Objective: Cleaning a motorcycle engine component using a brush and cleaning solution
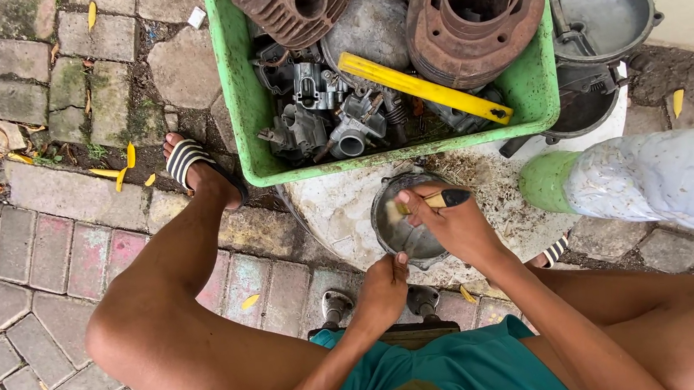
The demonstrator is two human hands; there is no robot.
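— Honestly, how much of the scene is hidden from view?

— Quite a bit. The green crate (pixel 249 104) runs off the top edge, so the two rusty finned cylinders (pixel 473 12) and the grey engine parts (pixel 324 114) piled in it are cut short. A yellow bar (pixel 425 88) lies slantwise over that heap. The white-and-green bottle (pixel 651 183) at the right is cropped by the frame. The far rim of the round metal cover (pixel 403 228) slips under the crate's edge, and the right hand (pixel 452 224) covers its near right side.

— And the cover itself?

— Grey, dish-shaped, dull and grimy inside, sitting on a pale, stained round slab (pixel 332 213) between the person's knees, just in front of the crate.

— What are the hands doing?

— The right hand is clenched around a paintbrush (pixel 430 202) with a yellow and black handle, bristles resting inside the cover. The left hand (pixel 383 287) pinches the cover's near rim, thumb on top.

— Anything else nearby?

— A foot in a striped sandal (pixel 187 160) on the paving at left, and grey metal bowls (pixel 601 10) behind the crate at right.
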